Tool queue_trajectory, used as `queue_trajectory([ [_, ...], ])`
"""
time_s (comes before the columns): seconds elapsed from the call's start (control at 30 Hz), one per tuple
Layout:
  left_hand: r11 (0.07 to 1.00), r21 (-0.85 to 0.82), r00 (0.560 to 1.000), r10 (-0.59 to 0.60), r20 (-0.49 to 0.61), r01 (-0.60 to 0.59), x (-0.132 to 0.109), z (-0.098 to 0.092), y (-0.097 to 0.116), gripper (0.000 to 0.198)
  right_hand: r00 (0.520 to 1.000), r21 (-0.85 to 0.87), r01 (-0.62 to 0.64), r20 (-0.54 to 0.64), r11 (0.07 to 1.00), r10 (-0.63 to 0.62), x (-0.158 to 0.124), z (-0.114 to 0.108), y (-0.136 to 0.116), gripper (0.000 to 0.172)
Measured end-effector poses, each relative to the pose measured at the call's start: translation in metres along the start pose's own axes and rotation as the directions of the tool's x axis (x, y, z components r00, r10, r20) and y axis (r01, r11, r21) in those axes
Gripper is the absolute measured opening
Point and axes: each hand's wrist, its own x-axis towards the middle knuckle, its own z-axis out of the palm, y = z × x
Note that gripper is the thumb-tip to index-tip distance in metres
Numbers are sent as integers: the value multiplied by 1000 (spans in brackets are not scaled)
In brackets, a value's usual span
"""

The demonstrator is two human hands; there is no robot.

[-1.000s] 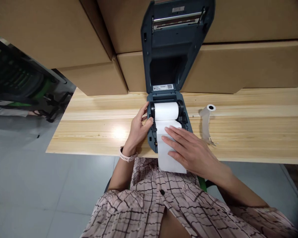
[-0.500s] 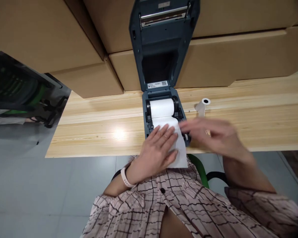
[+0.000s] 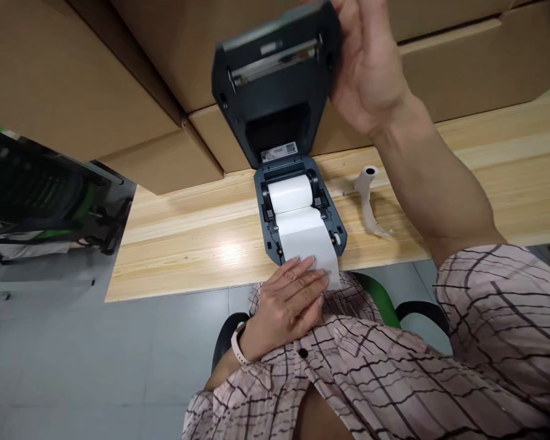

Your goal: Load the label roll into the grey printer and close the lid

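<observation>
Label printer open on the wooden table, close to its front edge; lid raised and tilted back, a printed sticker inside near the hinge; white paper roll seated in the base, its paper strip drawn forward over the printer's front and past the table edge; left hand lies flat across the strip's lower end, fingers extended and together, not clenched; right hand up at the lid's upper right edge, fingertips hidden, so cannot tell whether they grasp or merely support it; right of the printer, a narrow paper roll with a curling, ragged tail; cardboard boxes behind.
</observation>
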Motion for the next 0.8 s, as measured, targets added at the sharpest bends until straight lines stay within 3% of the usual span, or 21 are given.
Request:
queue_trajectory([
  [0.03, 1000, -1, 1000, 7, -5, -7, 0, -1, -1, 59, 999, -40, -33, -11, 999, 32, -22, 5, -8, 73],
  [0.1, 999, -13, 999, 41, -24, -41, -4, -4, -2, 60, 999, -120, -26, -24, 992, 24, -70, 15, -23, 78],
  [0.17, 994, -39, 992, 104, -71, -107, -10, -6, -1, 59, 992, -297, 36, 128, 954, 2, -115, 24, -33, 65],
  [0.27, 987, -14, 940, 145, -307, -157, -15, -10, 0, 46, 956, -491, 108, 289, 864, 45, -162, 35, -32, 51],
  [0.37, 997, 45, 834, -24, -551, 59, -2, -10, -6, 46, 963, -602, 84, 255, 794, 91, -190, 46, -23, 50],
  [0.43, 959, -25, 817, -254, -518, 282, 15, -9, -17, 50, 980, -628, 45, 180, 777, 88, -201, 53, -18, 51],
  [0.53, 862, -221, 823, -503, -262, 457, 34, -3, -37, 67, 994, -625, 31, 101, 780, 41, -210, 61, -14, 50],
  [0.63, 794, -352, 812, -568, -136, 496, 38, 6, -49, 76, 996, -619, 39, 87, 785, 20, -216, 65, -9, 50],
  [0.73, 779, -363, 793, -590, -152, 511, 35, 11, -44, 80, 996, -611, 64, 92, 789, -10, -220, 65, -2, 52],
  [0.8, 803, -259, 772, -591, -234, 536, 32, 4, -32, 87, 992, -582, 127, 89, 804, -92, -222, 66, 1, 54],
])
